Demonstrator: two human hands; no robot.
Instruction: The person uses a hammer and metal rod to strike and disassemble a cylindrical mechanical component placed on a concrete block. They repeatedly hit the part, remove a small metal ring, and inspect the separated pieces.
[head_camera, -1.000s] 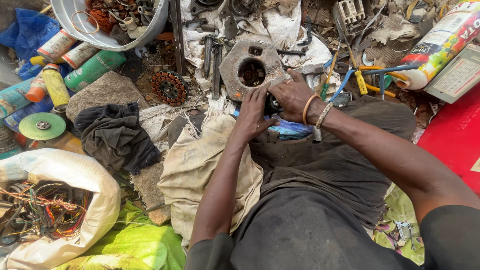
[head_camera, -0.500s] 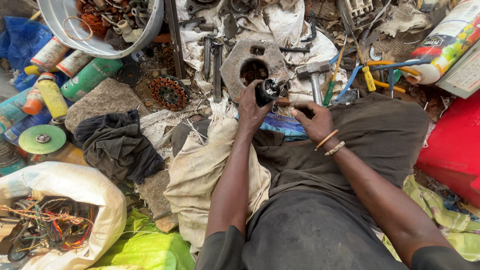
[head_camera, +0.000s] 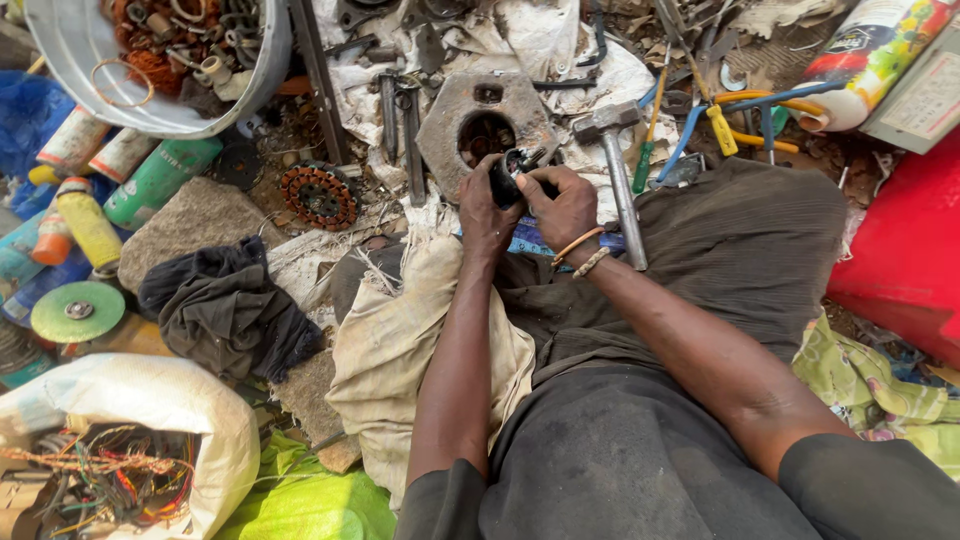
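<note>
While seated, left hand (head_camera: 487, 205) and right hand (head_camera: 562, 205) both clasping small dark part (head_camera: 508, 178), seemingly metal, hammer (head_camera: 618, 170) beside.

green grinding disc (head_camera: 78, 311), red box (head_camera: 900, 250), black rag (head_camera: 225, 310), yellow-handled pliers (head_camera: 722, 128).

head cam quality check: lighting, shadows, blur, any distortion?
Head view: hard daylight from above, whites blown out on the cloth behind the metal block. Both hands, left hand and right hand, sharp on the small dark part, no motion blur visible. Hammer casts a short crisp shadow. Wide-angle stretch at the edges: metal basin and white sack bowed. Lap area dark, low detail.
</note>
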